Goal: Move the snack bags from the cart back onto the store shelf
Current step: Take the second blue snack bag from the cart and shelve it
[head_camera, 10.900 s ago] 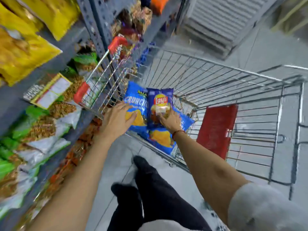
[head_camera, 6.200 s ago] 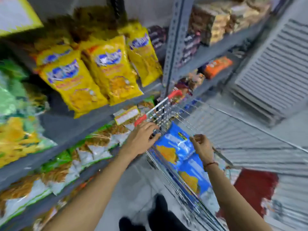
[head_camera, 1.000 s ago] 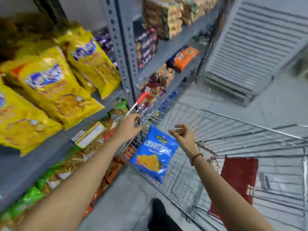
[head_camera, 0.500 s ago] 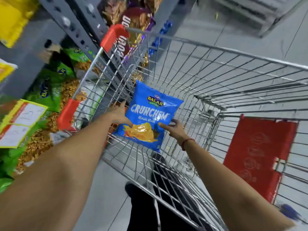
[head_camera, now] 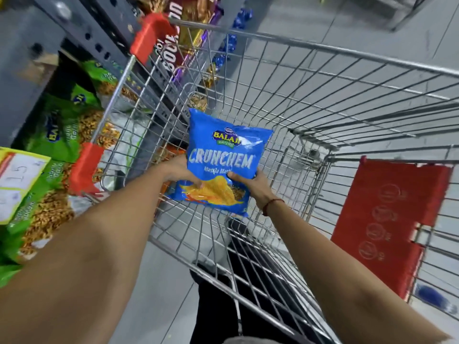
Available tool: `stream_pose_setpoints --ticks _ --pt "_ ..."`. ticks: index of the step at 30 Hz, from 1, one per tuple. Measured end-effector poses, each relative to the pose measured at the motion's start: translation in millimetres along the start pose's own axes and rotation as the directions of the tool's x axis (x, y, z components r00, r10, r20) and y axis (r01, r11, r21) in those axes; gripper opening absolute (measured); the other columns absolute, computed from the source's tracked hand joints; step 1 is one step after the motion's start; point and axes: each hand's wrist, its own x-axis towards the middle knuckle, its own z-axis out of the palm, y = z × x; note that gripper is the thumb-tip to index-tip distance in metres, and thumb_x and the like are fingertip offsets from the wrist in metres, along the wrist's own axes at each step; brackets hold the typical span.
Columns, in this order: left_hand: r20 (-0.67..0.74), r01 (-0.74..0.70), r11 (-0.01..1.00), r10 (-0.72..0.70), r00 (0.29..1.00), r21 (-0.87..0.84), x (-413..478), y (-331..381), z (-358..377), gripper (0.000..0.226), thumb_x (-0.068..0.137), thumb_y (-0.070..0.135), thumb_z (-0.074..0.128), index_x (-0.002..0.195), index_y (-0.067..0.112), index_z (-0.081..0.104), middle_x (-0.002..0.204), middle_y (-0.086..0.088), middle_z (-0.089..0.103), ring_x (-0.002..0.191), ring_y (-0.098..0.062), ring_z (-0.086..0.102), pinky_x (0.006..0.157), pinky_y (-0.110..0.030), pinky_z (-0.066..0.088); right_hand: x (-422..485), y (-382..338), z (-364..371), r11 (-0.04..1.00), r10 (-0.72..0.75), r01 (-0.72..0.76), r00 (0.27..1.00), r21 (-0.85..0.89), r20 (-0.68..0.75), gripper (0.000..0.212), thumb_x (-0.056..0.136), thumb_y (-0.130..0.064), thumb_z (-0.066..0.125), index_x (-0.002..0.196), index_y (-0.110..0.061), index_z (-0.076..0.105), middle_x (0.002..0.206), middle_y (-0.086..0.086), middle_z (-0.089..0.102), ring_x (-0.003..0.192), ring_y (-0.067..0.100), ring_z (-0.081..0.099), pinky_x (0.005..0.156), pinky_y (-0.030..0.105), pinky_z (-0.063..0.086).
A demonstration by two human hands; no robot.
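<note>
One blue snack bag (head_camera: 221, 155) marked Crunchem is upright inside the wire cart (head_camera: 323, 100), near its left wall. My left hand (head_camera: 177, 171) grips the bag's lower left side. My right hand (head_camera: 250, 184) holds its lower right edge, with a red thread on the wrist. Both hands sit inside the cart basket. The grey store shelf (head_camera: 82, 33) runs along the left, close against the cart.
Green snack bags (head_camera: 62, 125) fill the shelf at left, with a yellow price tag (head_camera: 17, 180) in front. Chocolate packs (head_camera: 183, 38) lie further along the shelf. A red flap (head_camera: 387, 219) hangs on the cart's right end. Grey floor lies beyond.
Over the earlier frames the pile of blue bags in the cart shrank to this one. In the last half second both hands closed more firmly on it.
</note>
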Motion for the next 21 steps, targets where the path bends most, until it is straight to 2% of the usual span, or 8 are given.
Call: stream_pose_setpoints --ticks 5,8,9,11,13,15,18,21 --pt "-0.037 -0.066 0.992 0.063 0.997 -0.104 -39 25 -12 0.055 0.057 0.015 0.087 0.103 0.023 0.057 0.100 0.012 0.063 0.098 -0.013 0.061 0.075 -0.022 0.049 -24 -42 -6 0.996 -0.083 0.084 0.996 0.021 -0.015 0.026 0.075 -0.003 0.076 0.093 -0.018 0.065 0.093 -0.001 0.070 0.068 -0.001 0.071 0.059 0.013 0.055" --pt "-0.135 -0.139 0.977 0.117 0.984 -0.165 -69 43 -25 0.045 0.058 0.015 0.086 0.086 0.032 0.054 0.088 0.016 0.061 0.076 0.010 0.062 0.053 -0.004 0.046 -44 -75 -4 0.983 -0.176 0.176 0.984 0.060 -0.004 0.026 0.075 -0.002 0.076 0.093 -0.018 0.066 0.083 -0.012 0.075 0.068 0.001 0.072 0.059 0.014 0.056" --pt "-0.164 -0.173 0.970 0.145 0.976 -0.173 -79 48 -30 0.047 0.058 0.015 0.087 0.089 0.031 0.055 0.090 0.015 0.062 0.078 0.010 0.062 0.057 -0.005 0.047 -52 -87 -3 0.975 -0.209 0.208 0.978 0.074 0.000 0.028 0.074 -0.002 0.076 0.097 -0.015 0.066 0.080 -0.014 0.076 0.070 0.003 0.073 0.060 0.015 0.056" --pt "-0.189 -0.238 0.954 0.203 0.961 -0.184 -101 60 -42 0.061 0.056 0.017 0.088 0.107 0.025 0.056 0.107 0.008 0.065 0.100 -0.008 0.063 0.079 -0.022 0.053 -70 -110 1 0.956 -0.275 0.273 0.962 0.109 0.003 0.031 0.073 -0.004 0.077 0.101 -0.012 0.066 0.084 -0.010 0.077 0.074 0.008 0.074 0.062 0.019 0.057" --pt "-0.251 -0.305 0.934 0.254 0.934 -0.187 -130 73 -55 0.066 0.053 0.019 0.088 0.109 0.026 0.054 0.109 0.007 0.065 0.104 -0.015 0.061 0.090 -0.033 0.051 -92 -133 7 0.934 -0.336 0.333 0.942 0.132 -0.001 0.029 0.073 -0.007 0.079 0.098 -0.016 0.068 0.093 -0.002 0.076 0.080 0.013 0.074 0.065 0.023 0.059" --pt "-0.303 -0.378 0.904 0.310 0.901 -0.198 -163 86 -69 0.070 0.045 0.028 0.090 0.104 0.030 0.053 0.104 0.014 0.064 0.098 -0.007 0.063 0.091 -0.030 0.051 -115 -154 16 0.908 -0.397 0.393 0.918 0.145 0.001 0.028 0.072 -0.012 0.080 0.098 -0.017 0.069 0.094 -0.001 0.077 0.084 0.017 0.074 0.069 0.026 0.059" --pt "-0.366 -0.478 0.864 0.398 0.841 -0.158 -216 104 -89 0.082 0.029 0.050 0.089 0.101 0.031 0.054 0.102 0.021 0.062 0.086 0.010 0.063 0.075 -0.014 0.054 -149 -190 29 0.868 -0.485 0.479 0.874 0.129 0.016 0.030 0.071 -0.019 0.082 0.099 -0.016 0.070 0.100 0.004 0.077 0.087 0.020 0.074 0.072 0.030 0.061" --pt "-0.428 -0.561 0.820 0.469 0.773 -0.114 -269 119 -108 0.082 0.033 0.053 0.087 0.105 0.032 0.055 0.108 0.018 0.062 0.091 0.007 0.063 0.077 -0.019 0.056 -181 -230 44 0.813 -0.577 0.568 0.815 0.131 0.049 0.036 0.072 -0.019 0.081 0.105 -0.013 0.069 0.104 0.007 0.075 0.091 0.022 0.073 0.076 0.032 0.061"
